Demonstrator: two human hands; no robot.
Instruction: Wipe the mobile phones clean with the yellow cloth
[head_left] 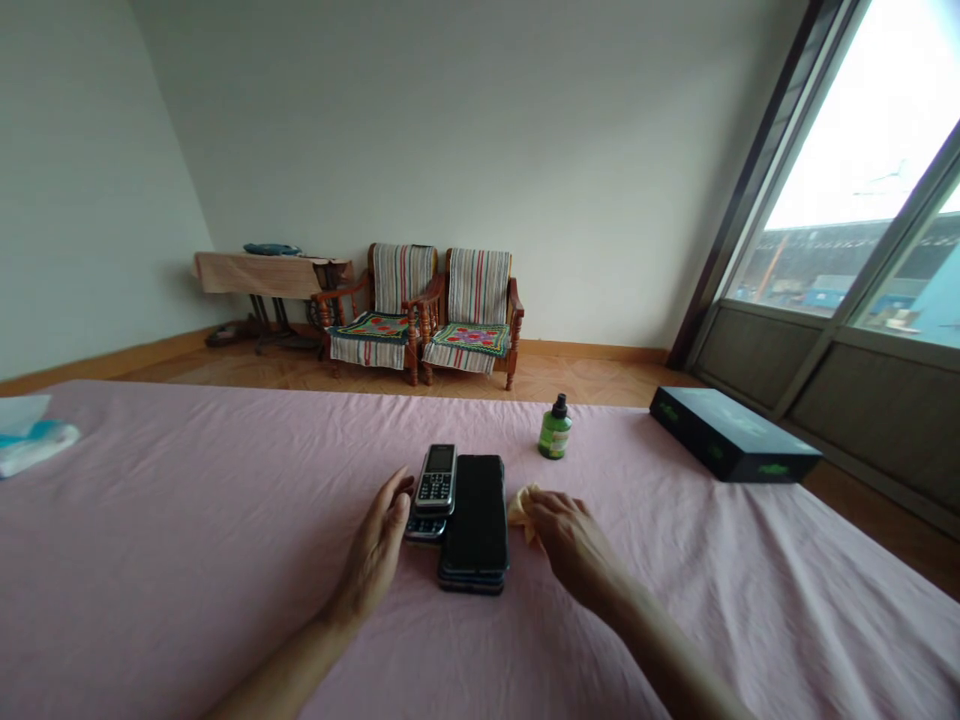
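On the pink cloth-covered table [187, 530] lie two stacks of phones. A keypad phone [436, 478] rests on another small phone, and beside it a black smartphone [476, 515] tops a stack of flat phones. My left hand [379, 545] lies with fingers stretched out, touching the left side of the keypad phone stack. My right hand [566, 535] rests just right of the smartphones, its fingers closed on a crumpled yellow cloth [521, 505].
A small green bottle with a black cap [555, 430] stands behind the phones. A black flat box [731, 433] lies at the right edge. A tissue pack [30, 440] sits at far left. Two wooden chairs [424, 315], a side table and a large window are beyond.
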